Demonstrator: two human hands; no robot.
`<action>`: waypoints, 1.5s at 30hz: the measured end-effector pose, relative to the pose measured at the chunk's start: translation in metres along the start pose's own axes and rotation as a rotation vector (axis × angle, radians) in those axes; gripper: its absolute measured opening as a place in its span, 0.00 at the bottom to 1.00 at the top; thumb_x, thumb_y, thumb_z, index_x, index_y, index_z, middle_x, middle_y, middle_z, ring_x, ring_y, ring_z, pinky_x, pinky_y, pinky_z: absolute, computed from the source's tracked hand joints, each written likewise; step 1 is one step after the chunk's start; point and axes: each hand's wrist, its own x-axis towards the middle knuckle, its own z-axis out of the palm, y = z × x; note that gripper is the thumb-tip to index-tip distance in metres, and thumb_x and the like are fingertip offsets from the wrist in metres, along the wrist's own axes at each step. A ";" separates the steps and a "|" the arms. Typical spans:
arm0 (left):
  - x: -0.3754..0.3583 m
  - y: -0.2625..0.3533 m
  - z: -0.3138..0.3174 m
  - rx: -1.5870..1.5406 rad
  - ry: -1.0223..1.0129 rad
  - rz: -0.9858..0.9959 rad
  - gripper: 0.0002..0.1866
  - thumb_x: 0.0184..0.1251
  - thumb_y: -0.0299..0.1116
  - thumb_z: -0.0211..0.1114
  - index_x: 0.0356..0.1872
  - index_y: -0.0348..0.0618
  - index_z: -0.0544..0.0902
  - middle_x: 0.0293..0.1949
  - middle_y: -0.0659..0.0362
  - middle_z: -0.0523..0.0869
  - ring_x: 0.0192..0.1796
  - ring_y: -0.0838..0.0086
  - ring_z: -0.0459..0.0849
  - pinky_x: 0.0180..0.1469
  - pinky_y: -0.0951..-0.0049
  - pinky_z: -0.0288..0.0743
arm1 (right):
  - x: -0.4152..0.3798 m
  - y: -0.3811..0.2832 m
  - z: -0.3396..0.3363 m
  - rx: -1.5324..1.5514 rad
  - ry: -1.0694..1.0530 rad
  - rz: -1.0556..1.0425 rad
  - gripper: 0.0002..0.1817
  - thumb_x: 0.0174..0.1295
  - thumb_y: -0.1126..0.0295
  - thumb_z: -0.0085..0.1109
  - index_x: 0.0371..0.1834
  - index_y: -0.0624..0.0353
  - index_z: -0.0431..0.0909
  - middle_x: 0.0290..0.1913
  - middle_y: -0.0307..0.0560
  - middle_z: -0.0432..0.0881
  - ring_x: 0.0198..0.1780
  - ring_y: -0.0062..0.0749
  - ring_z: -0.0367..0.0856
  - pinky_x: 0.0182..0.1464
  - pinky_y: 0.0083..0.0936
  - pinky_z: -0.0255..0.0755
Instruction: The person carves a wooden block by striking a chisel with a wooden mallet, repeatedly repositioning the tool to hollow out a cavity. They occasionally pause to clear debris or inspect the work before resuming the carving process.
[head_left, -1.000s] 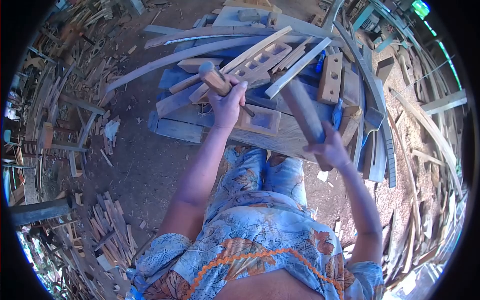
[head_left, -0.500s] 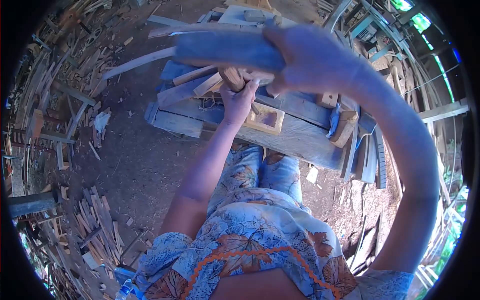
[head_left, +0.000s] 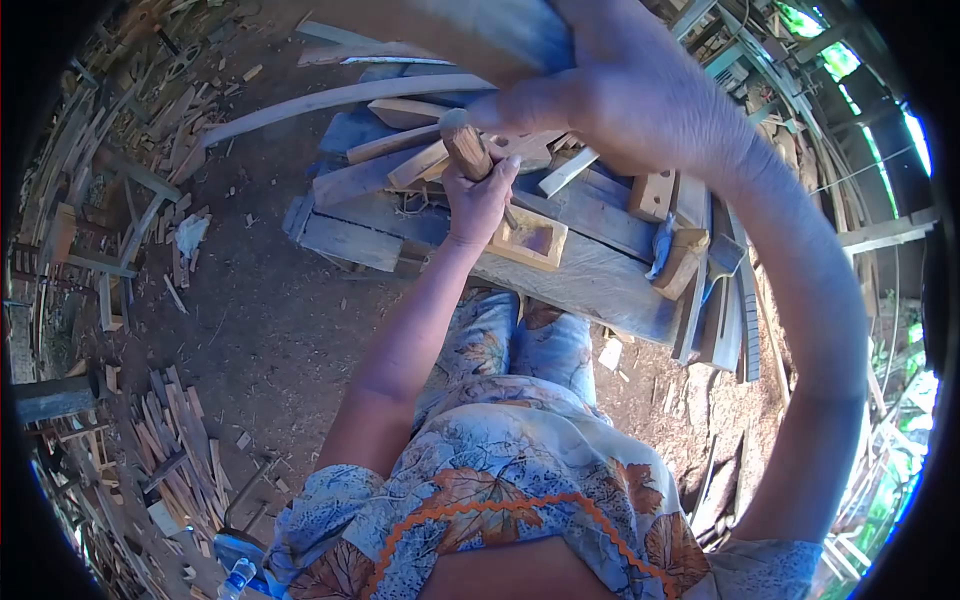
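The wooden club [head_left: 470, 35], a thick round billet of timber, is raised high in the right hand [head_left: 640, 95], close to the head camera and well above the desk [head_left: 600, 275], its long axis running roughly level from the hand out toward the left of the picture. Directly below its free end stands the chisel [head_left: 466, 150], handle tilted up and slightly left, its butt pointing at the club overhead; the two are apart, with clear air between them. The right hand is closed tight round the club's near end, thumb stretched along the wood. The left hand [head_left: 478, 205] is wrapped narrowly about the chisel's wooden handle, holding it upright over a pale wooden block [head_left: 530, 240] with a square hole cut through it; the blade itself is hidden behind the fingers. That block lies on the rough plank desk, just beside the left hand and nearer to it than to the raised right. Around it on the desk lie loose slats [head_left: 565, 172] and other holed blocks [head_left: 652, 195], some stacked against each other. Offcuts [head_left: 180, 440] litter the dirt floor [head_left: 270, 320] to the person's left, in front of the flower-patterned clothing [head_left: 500, 470].
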 end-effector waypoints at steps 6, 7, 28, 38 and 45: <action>-0.005 0.013 0.009 0.029 0.090 0.042 0.08 0.60 0.25 0.67 0.28 0.42 0.75 0.19 0.66 0.77 0.17 0.86 0.72 0.19 0.85 0.67 | 0.000 0.011 0.009 -0.454 -0.416 0.220 0.38 0.40 0.61 0.73 0.57 0.64 0.71 0.35 0.55 0.82 0.39 0.44 0.83 0.45 0.36 0.75; -0.004 0.008 0.007 0.028 0.087 0.038 0.08 0.60 0.25 0.67 0.28 0.42 0.75 0.19 0.66 0.77 0.17 0.86 0.72 0.19 0.85 0.67 | 0.006 0.007 0.004 -0.511 -0.506 0.264 0.37 0.39 0.62 0.73 0.56 0.63 0.72 0.34 0.54 0.82 0.39 0.44 0.83 0.43 0.37 0.75; -0.005 0.004 0.004 0.038 0.005 0.014 0.08 0.61 0.26 0.63 0.24 0.40 0.75 0.16 0.64 0.75 0.17 0.83 0.73 0.22 0.81 0.66 | -0.011 0.010 0.002 -0.382 -0.513 0.372 0.32 0.42 0.67 0.72 0.53 0.63 0.73 0.41 0.54 0.80 0.46 0.43 0.81 0.50 0.32 0.74; -0.006 0.004 0.003 0.074 0.028 0.019 0.06 0.61 0.27 0.66 0.28 0.39 0.77 0.18 0.65 0.77 0.18 0.81 0.74 0.23 0.80 0.67 | -0.025 0.023 0.010 -0.394 -0.303 0.183 0.31 0.40 0.62 0.70 0.49 0.66 0.75 0.39 0.59 0.83 0.42 0.49 0.84 0.48 0.37 0.76; -0.007 0.000 0.000 0.013 0.003 -0.001 0.06 0.60 0.26 0.66 0.28 0.38 0.77 0.18 0.64 0.78 0.18 0.80 0.75 0.23 0.79 0.68 | -0.033 0.020 0.012 0.267 0.128 0.100 0.34 0.42 0.58 0.69 0.52 0.68 0.73 0.35 0.57 0.83 0.41 0.47 0.84 0.46 0.39 0.76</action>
